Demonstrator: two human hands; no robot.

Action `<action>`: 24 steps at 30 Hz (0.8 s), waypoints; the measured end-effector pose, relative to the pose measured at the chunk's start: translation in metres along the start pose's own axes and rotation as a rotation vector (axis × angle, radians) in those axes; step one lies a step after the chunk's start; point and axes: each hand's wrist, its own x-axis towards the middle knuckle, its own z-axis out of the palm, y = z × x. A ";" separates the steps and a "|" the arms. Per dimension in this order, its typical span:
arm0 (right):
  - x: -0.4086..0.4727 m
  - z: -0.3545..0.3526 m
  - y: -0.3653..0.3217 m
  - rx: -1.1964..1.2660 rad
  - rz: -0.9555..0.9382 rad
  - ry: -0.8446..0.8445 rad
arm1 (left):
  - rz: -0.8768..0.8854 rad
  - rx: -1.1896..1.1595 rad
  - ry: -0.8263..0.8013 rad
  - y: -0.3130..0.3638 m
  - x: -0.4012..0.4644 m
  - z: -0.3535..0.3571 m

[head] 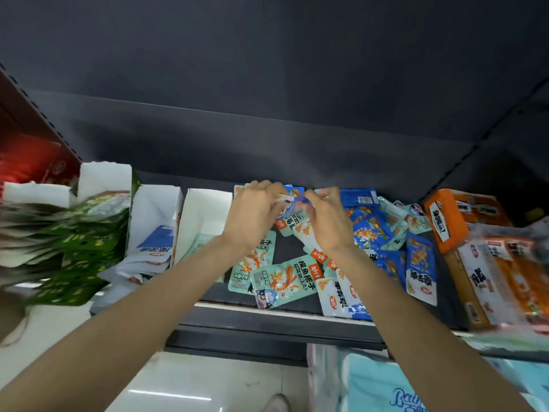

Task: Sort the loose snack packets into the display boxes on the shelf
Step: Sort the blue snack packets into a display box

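At the front lip of the shelf (267, 306), nearest you, a few pale teal packets (282, 281) lie flat and loose, with white and blue ones (421, 263) scattered just to the right of them, some overlapping. Above that heap your two hands meet: your left hand (252, 215) and your right hand (328, 221) both have their fingers curled in, and between them they pinch a small bunch of packets (292, 211) lifted a little off the pile; how many are in the bunch you cannot tell, since the fingers cover most of it. This looks like the gathering step, with like packets being squared into a stack before they go anywhere. To the left stand the open white display boxes (205, 215), the nearer one showing a teal packet low inside, the next one (154, 221) holding white and blue packets, and further left a box crammed with green packets (74, 239). Your next move, as I judge it, calls for checking the colour of the bunch, then carrying it left to the matching box and sliding it in upright without snagging the cardboard wall. At the back right sit orange cartons (445, 221), well apart from your hands.
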 end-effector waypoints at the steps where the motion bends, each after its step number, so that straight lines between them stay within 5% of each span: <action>1: -0.004 -0.004 -0.007 0.056 0.009 0.032 | -0.001 -0.051 0.013 0.000 -0.005 -0.013; 5: -0.016 -0.014 -0.051 0.245 -0.011 0.175 | -0.100 -0.273 0.013 -0.013 -0.020 -0.065; 15: -0.048 0.013 -0.191 0.345 -0.172 0.122 | 0.060 -0.022 0.140 -0.088 -0.072 -0.185; 24: -0.077 0.066 -0.237 0.408 0.024 -0.031 | 0.142 0.062 -0.177 -0.138 -0.108 -0.192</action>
